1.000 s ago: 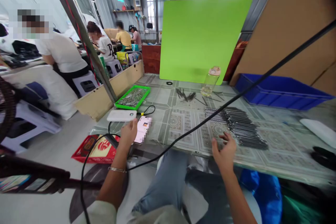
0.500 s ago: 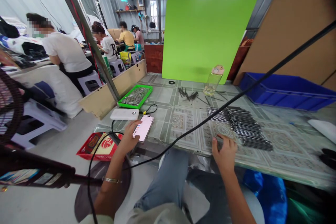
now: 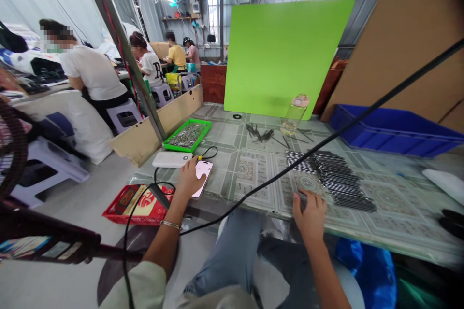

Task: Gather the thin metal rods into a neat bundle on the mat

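Observation:
My left hand (image 3: 190, 181) reaches over the left side of a smartphone (image 3: 203, 178) with a lit pale screen, which lies on the table near its front edge. The thumb stretches across the screen, apart from the fingers, which lie at the phone's upper left. My right hand (image 3: 311, 210) rests at the table's front edge with fingers loosely bent and the thumb apart; a dark patch between thumb and forefinger is unclear. Just beyond it lies a row of thin dark metal rods (image 3: 340, 181). A white power bank (image 3: 171, 159) sits left of the phone.
A green tray (image 3: 206, 131) holds many small metal pieces. Loose dark strips (image 3: 259, 133) lie near a clear bottle (image 3: 294, 116). A black cable (image 3: 268, 182) crosses the view diagonally. A blue bin (image 3: 398, 130) stands right, a red basket (image 3: 108, 213) left. Several people sit at far left.
My left hand has moved up and right, farther over the phone. The phone seems shifted slightly right. My right hand has stayed in place. The view has tilted slightly.

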A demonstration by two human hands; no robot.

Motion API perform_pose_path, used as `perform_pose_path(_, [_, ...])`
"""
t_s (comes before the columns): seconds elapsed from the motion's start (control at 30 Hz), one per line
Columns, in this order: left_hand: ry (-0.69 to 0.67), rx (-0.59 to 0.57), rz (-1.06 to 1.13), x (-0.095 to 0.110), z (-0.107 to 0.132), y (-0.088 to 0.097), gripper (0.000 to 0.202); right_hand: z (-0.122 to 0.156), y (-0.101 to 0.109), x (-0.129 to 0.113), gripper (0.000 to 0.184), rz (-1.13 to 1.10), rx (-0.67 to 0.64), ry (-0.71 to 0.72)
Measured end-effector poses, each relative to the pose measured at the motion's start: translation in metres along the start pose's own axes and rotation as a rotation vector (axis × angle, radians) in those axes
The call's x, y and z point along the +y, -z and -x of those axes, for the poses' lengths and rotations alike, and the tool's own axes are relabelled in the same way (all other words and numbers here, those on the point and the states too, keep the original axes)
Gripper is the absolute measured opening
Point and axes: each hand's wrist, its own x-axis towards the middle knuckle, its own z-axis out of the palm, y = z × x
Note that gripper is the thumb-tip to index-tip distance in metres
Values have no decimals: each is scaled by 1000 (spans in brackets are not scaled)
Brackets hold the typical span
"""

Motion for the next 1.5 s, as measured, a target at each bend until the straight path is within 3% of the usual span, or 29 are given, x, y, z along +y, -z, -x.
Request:
perform_pose_path(0.2, [-95,-152,-26,-23,26,3,86,1,1,1,27,18,-5,42])
perform_pose_path(0.33, [-109,-126,28,-38,38,2,84,2,-1,2,29,33,-9,33])
perform_pose_path(0.5, [-126,125,78,-25,22,-3,56,1,-2,3,29,27,-7,43])
perform_pose_path(0.57, [-110,163,83,-17,16,-4,53,1,-1,3,28,25,-11,43])
perform_pose_path(0.73, [-72,44,73,-9,14,-3,69,1,0,2,28,33,-18,30])
perform_pose_path(0.97, [-122,-136,103,-28,37,5,85,1,0,1,30,42,-24,43])
perform_pose_path(1.23, [-153,-5,138,-35,40,-3,65,2,1,0,31,42,-53,1])
perform_pose_path(1.5, [-155,11,156,-36,42,-3,61,2,0,1,29,34,-38,43])
